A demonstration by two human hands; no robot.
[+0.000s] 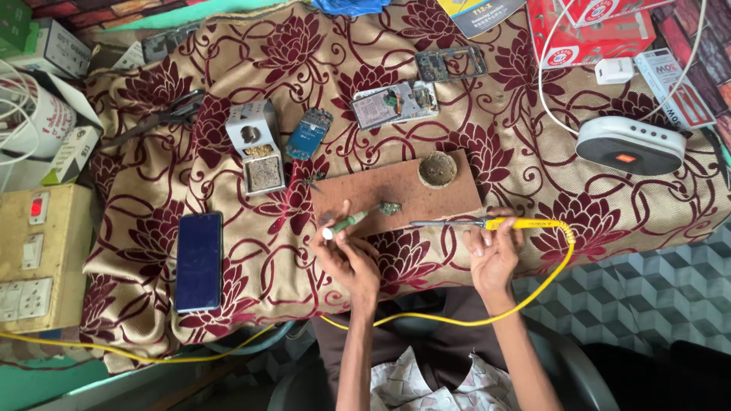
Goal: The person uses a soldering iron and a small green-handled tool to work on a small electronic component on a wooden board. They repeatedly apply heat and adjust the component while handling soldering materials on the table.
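My left hand [346,255] grips a slim green-handled tool [352,221] whose tip points at a small green circuit part [391,207] on a brown wooden board [381,190]. My right hand [493,251] holds a yellow-handled soldering iron [518,224]; its metal tip [426,224] points left along the board's near edge. A yellow cable [533,293] runs from the iron past my arms. A small round tin [437,169] sits on the board's far right.
On the maroon flowered cloth [228,251] lie a dark phone [199,261], a blue circuit board [308,133], an opened phone body [394,103], a phone frame [451,64], a white iron stand [255,144] and a speaker [630,144]. A switch box [34,259] stands left.
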